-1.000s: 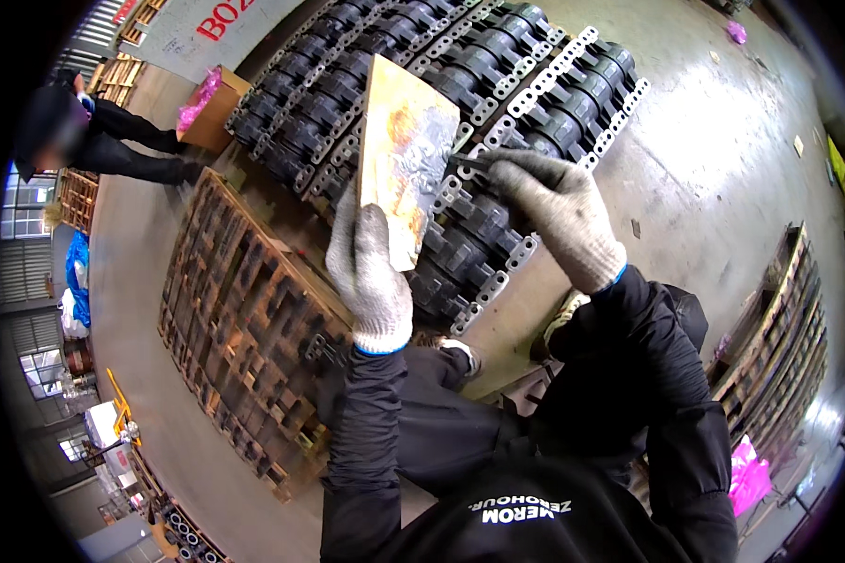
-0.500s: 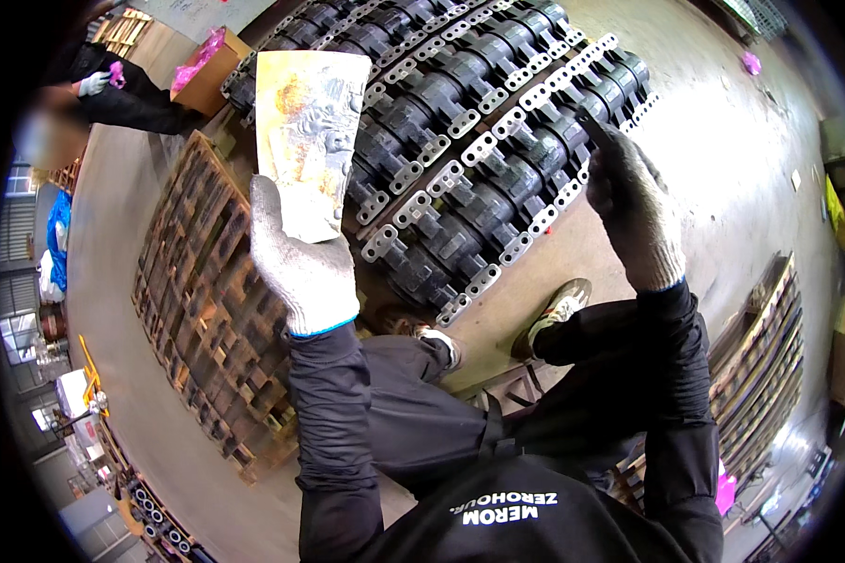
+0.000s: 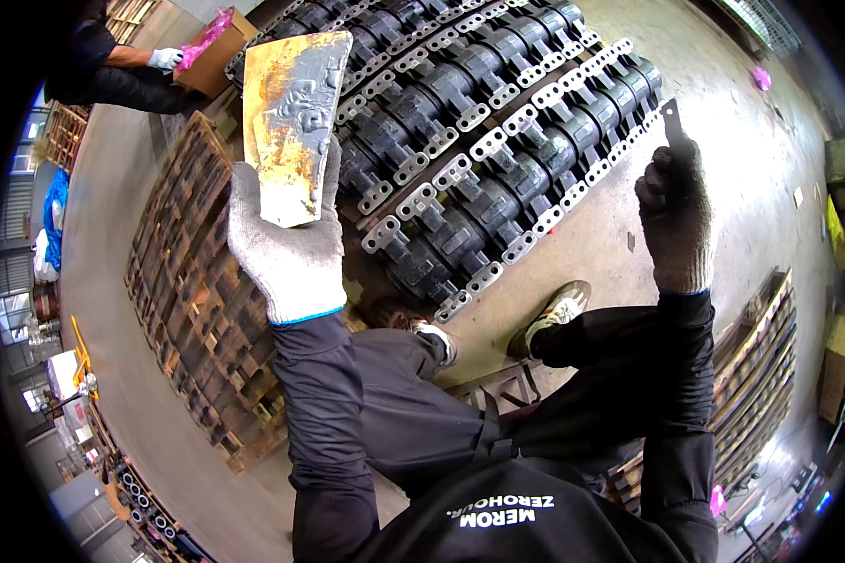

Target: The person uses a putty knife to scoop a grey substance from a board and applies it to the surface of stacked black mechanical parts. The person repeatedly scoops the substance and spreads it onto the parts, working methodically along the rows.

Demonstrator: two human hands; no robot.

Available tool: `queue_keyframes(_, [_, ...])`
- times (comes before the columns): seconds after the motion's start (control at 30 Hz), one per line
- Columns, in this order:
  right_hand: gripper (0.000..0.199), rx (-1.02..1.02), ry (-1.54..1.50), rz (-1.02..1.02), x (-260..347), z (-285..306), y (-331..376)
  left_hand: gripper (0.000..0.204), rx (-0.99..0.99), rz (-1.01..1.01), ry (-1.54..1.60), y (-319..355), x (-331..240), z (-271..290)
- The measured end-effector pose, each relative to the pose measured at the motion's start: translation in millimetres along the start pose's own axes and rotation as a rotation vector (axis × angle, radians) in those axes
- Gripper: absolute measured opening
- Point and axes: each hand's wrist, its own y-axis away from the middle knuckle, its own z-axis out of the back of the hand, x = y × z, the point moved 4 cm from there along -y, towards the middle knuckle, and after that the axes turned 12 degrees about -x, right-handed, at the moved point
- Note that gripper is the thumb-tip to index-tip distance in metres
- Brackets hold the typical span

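Workshop with bare concrete floor [image 3: 113,244], stacked wooden pallets [image 3: 197,310] off left, rows of black ribbed parts [image 3: 479,202] up front. Flat board [image 3: 296,122], smeared grey and orange, gripped at narrow near end by left hand [image 3: 286,253], long axis aimed forward. Small dark tool [image 3: 671,124] clasped in right hand [image 3: 676,211], well apart to board's right, so left's obviously nearer. Pink plastic [image 3: 208,38] stuffed in cardboard box [image 3: 218,70], co-worker's gloved hand [image 3: 166,59] right beside it.
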Motion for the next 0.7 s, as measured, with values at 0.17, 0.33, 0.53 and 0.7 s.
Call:
queue_keyframes(0.17, [0.030, 0.104, 0.151, 0.173, 6.7, 14.0, -7.7, 0.049, 0.028, -0.019, 0.022, -2.7, -2.4, 2.5])
queue_keyframes(0.33, [0.027, 0.059, -0.059, 0.094, 10.1, 11.8, -7.5, 0.048, 0.006, -0.030, 0.041, -8.1, -4.3, 6.4])
queue_keyframes(0.53, [0.026, 0.068, -0.129, 0.161, 20.2, 28.7, -21.8, 0.047, -0.007, -0.045, 0.073, -14.7, -4.2, 11.8])
queue_keyframes(0.7, [0.028, 0.085, -0.215, 0.126, 19.8, 32.7, -20.8, 0.046, 0.015, -0.052, 0.065, -13.8, -2.4, 14.8])
